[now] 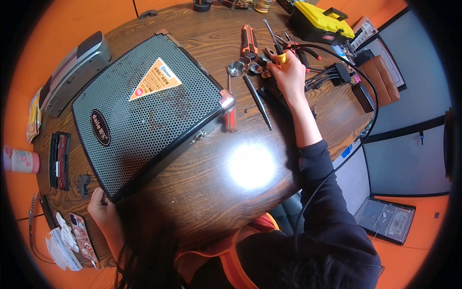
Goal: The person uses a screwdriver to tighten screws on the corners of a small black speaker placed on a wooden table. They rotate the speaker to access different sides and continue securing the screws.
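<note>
At upper right, the right grip (pixel 290 74) held a screwdriver (pixel 278 48).
At lower left, the left grip (pixel 104 212), closure unclear, was by the speaker (pixel 163 125); a careless pull might have snagged the cable (pixel 377 102).

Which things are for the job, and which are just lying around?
Probably for the job:
speaker, with the left hand at its corner
yellow-and-black tool, held in the right hand

Seemingly just lying around:
pink cup
phone
white packet

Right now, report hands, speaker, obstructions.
Left hand at speaker's near corner. Right hand gripping yellow-handled tool. Speaker grille-up. Black cable crossing right sleeve, possible snag.
</note>
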Motion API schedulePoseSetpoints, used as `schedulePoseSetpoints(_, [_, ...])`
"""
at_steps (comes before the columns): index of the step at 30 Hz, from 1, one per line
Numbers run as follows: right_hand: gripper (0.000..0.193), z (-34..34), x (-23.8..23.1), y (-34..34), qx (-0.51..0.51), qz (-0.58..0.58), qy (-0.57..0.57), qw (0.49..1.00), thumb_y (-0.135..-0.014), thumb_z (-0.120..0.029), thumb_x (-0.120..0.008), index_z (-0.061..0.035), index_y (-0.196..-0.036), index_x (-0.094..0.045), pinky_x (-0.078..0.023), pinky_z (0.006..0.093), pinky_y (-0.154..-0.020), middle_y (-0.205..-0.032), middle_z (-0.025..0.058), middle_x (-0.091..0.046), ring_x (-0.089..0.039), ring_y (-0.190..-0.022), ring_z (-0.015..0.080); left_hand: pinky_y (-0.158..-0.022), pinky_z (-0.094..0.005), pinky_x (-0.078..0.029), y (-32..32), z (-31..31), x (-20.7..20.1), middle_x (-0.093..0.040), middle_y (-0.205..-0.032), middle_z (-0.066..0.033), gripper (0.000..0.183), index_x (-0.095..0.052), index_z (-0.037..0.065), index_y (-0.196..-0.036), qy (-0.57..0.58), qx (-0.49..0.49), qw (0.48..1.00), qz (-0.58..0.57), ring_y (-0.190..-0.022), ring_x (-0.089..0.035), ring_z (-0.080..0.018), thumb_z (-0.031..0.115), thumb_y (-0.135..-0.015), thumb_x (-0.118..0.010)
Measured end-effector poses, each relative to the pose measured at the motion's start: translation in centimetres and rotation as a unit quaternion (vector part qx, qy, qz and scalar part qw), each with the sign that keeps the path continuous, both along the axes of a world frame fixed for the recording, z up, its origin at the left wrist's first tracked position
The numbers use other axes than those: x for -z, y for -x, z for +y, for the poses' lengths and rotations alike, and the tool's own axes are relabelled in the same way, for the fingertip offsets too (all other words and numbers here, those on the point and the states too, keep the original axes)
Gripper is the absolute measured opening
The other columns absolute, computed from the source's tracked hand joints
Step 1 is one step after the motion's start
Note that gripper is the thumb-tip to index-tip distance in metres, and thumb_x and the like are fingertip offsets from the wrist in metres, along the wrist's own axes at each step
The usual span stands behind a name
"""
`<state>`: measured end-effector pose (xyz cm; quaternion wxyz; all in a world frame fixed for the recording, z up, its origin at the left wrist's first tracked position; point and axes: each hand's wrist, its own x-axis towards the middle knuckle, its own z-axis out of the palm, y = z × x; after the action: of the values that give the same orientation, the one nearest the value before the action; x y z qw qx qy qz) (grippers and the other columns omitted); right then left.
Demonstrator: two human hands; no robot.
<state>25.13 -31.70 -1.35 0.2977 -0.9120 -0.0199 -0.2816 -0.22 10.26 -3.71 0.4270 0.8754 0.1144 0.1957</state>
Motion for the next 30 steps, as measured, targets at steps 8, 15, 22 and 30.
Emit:
schedulePoseSetpoints(8, [0.027, 0.0, 1.2, -1.2, -0.001, 0.026, -0.010, 1.000, -0.071, -0.012, -0.071, -0.0014, -0.093, -0.060, -0.049, 0.0398, -0.069, -0.083, 0.0191, -0.065, -0.063, -0.080, 0.0344, -0.050, -0.0236, -0.024, 0.0, 0.2, -0.1, -0.028, -0.065, -0.0037, 0.012, -0.045, -0.005, -0.076, -0.040, 0.008, 0.999, -0.007, -0.057, -0.027, -0.0094, -0.015, -0.070, -0.041])
schedulePoseSetpoints(15, [0.029, 0.1, 1.5, -1.1, 0.003, 0.001, -0.017, 1.000, -0.073, -0.013, -0.069, -0.0019, -0.098, -0.060, -0.049, 0.0409, -0.070, -0.083, 0.0199, -0.064, -0.063, -0.081, 0.0356, -0.055, -0.0158, -0.035, 0.4, 0.7, -0.8, -0.058, -0.074, -0.0001, 0.016, -0.062, -0.004, -0.102, 0.115, -0.095, 0.988, -0.039, -0.062, -0.048, -0.0027, 0.004, -0.090, -0.054])
schedulePoseSetpoints(22, [0.022, 0.4, 1.7, -1.7, 0.032, 0.018, 0.009, 0.999, -0.071, -0.012, -0.070, -0.0013, -0.088, -0.060, -0.049, 0.0356, -0.066, -0.078, 0.0149, -0.066, -0.065, -0.074, 0.0281, -0.057, -0.0174, -0.042, 0.2, -0.1, -1.5, -0.059, -0.076, -0.0029, 0.015, -0.061, -0.005, -0.101, 0.109, -0.105, 0.988, -0.023, -0.064, -0.053, -0.0055, 0.002, -0.088, -0.056])
schedulePoseSetpoints(30, [0.010, -0.5, 2.7, -1.7, -0.124, -0.053, -0.066, 0.989, -0.074, -0.005, -0.069, -0.0025, -0.081, -0.063, -0.049, 0.0247, -0.060, -0.071, 0.0051, -0.065, -0.061, -0.065, 0.0129, -0.069, -0.0302, -0.047, -0.4, 0.4, -1.3, -0.063, -0.083, -0.0135, 0.013, -0.065, -0.001, -0.092, -0.129, -0.081, 0.988, -0.038, -0.075, -0.062, -0.0259, 0.003, -0.081, -0.059])
